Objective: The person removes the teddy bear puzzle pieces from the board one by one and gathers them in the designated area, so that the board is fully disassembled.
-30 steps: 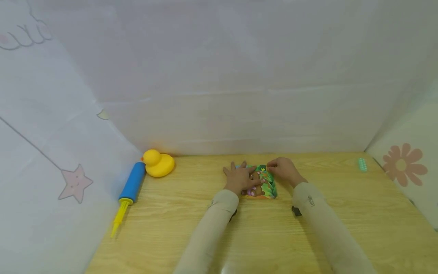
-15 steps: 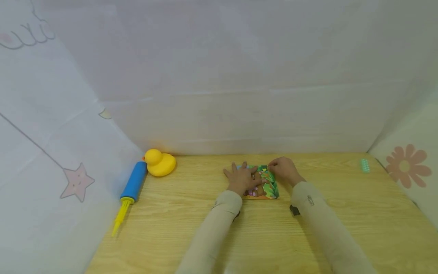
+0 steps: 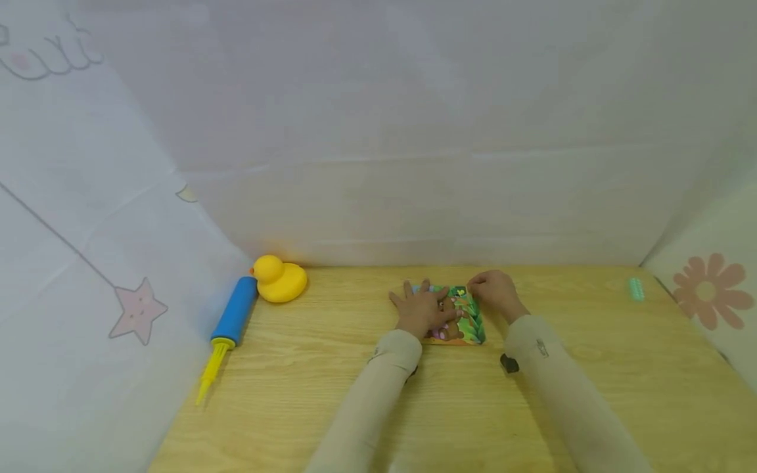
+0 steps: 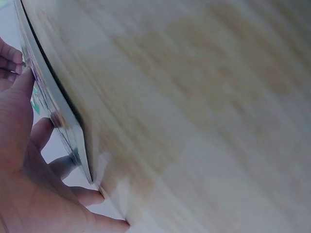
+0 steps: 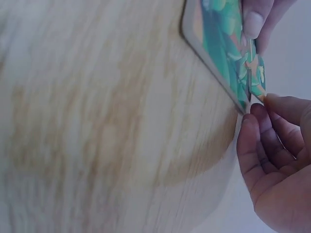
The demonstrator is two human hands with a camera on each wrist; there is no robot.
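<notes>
A small picture puzzle point(image 3: 473, 328) with brown bears and green leaves lies flat on the wooden table. Spread across its left part, my left hand point(image 3: 421, 312) presses down with straight fingers and covers much of the picture. At the far right corner my right hand point(image 3: 493, 292) pinches a green puzzle piece point(image 5: 258, 77) by its edge. In the right wrist view that piece tilts up from the board, with a gap under its corner. The left wrist view shows the puzzle's thick edge point(image 4: 73, 128) from the side, the left fingers point(image 4: 43, 131) reaching over it.
To the left stand a yellow rubber duck point(image 3: 282, 282) and a blue and yellow hand pump point(image 3: 234, 314), against the left wall cloth. A small mint-green bumpy item point(image 3: 636, 289) lies at the far right of the table point(image 3: 296, 394). White printed cloth point(image 3: 367, 131) encloses the back and sides.
The whole head view has shifted slightly, so things appear a little farther right. Both hands keep their places on the puzzle.
</notes>
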